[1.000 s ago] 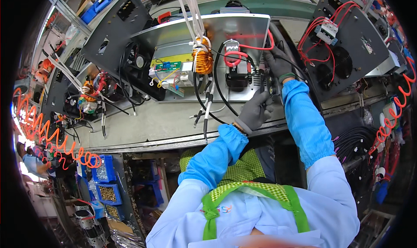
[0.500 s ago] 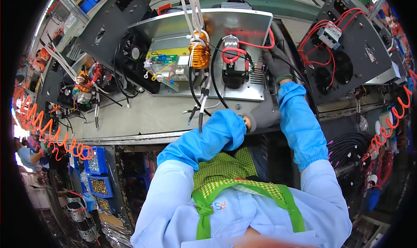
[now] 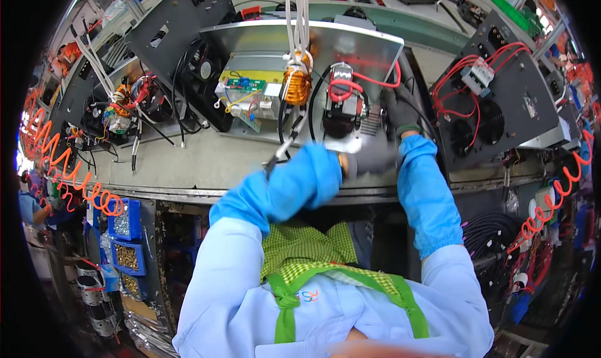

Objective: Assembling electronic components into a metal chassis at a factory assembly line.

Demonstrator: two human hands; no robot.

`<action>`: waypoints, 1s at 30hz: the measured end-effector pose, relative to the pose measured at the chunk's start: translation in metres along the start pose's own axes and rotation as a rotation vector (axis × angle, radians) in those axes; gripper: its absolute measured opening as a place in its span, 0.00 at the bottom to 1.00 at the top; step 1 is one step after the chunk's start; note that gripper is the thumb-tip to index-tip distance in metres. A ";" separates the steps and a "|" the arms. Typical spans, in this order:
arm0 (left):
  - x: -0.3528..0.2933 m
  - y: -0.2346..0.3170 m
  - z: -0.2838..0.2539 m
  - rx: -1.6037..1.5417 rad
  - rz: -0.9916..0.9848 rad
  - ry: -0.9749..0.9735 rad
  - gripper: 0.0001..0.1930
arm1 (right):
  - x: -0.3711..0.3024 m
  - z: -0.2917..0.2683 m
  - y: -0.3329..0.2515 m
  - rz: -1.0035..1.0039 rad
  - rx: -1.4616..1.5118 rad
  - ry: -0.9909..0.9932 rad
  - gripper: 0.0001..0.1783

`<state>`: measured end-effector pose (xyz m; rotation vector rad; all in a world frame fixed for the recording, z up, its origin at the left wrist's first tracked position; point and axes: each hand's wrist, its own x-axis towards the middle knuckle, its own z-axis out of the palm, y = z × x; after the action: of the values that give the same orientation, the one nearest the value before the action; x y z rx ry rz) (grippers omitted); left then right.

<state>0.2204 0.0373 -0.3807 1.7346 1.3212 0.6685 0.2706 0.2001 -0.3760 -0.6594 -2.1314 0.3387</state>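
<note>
An open metal chassis (image 3: 375, 41) stands on the bench in front of me, its sheet-metal wall upright. Inside it are an orange-wound copper coil (image 3: 297, 87), a green circuit board (image 3: 245, 84) and a black component (image 3: 339, 123) with a red cable (image 3: 375, 80). My right hand (image 3: 400, 112), in a dark grey glove, is at the chassis's right edge by a black cable; its fingers are mostly hidden. My left hand (image 3: 370, 158), also gloved, is smeared by motion just off the chassis's lower right corner. Whether it holds anything does not show.
To the right a dark panel (image 3: 516, 107) carries red wires and a fan. Another open unit (image 3: 119, 114) with loose wires stands at the left. Orange coiled hoses (image 3: 103, 198) hang on both sides. Blue bins (image 3: 128, 258) of small metal parts sit below the bench's left part.
My left hand has moved left, away from my right hand, and is now blurred. The right hand stays beside the chassis edge. The whole view has shifted slightly.
</note>
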 end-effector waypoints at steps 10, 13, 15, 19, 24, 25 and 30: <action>-0.012 0.077 -0.044 -0.913 -0.307 0.081 0.16 | -0.012 -0.019 0.009 0.111 0.014 -0.037 0.28; -0.018 -0.005 0.058 -0.128 -0.087 0.270 0.59 | -0.002 -0.006 -0.002 0.135 0.029 -0.136 0.28; -0.027 0.001 0.053 -0.109 -0.020 0.170 0.60 | -0.008 -0.007 0.015 0.111 -0.054 -0.058 0.27; 0.009 0.028 -0.004 -0.551 -0.219 0.114 0.29 | -0.010 -0.005 0.012 0.101 0.060 -0.085 0.26; -0.016 0.018 0.045 -0.227 -0.103 0.143 0.59 | -0.009 -0.013 0.013 0.070 0.008 -0.037 0.27; -0.023 -0.018 0.065 0.000 0.092 0.149 0.63 | -0.005 -0.008 0.004 0.064 0.044 -0.064 0.27; 0.007 0.031 -0.017 -0.482 -0.209 -0.006 0.30 | -0.010 -0.009 0.012 0.023 0.011 -0.050 0.26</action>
<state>0.2244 0.0459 -0.3464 1.1943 1.1961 0.7831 0.2867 0.2047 -0.3824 -0.6761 -2.1698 0.3826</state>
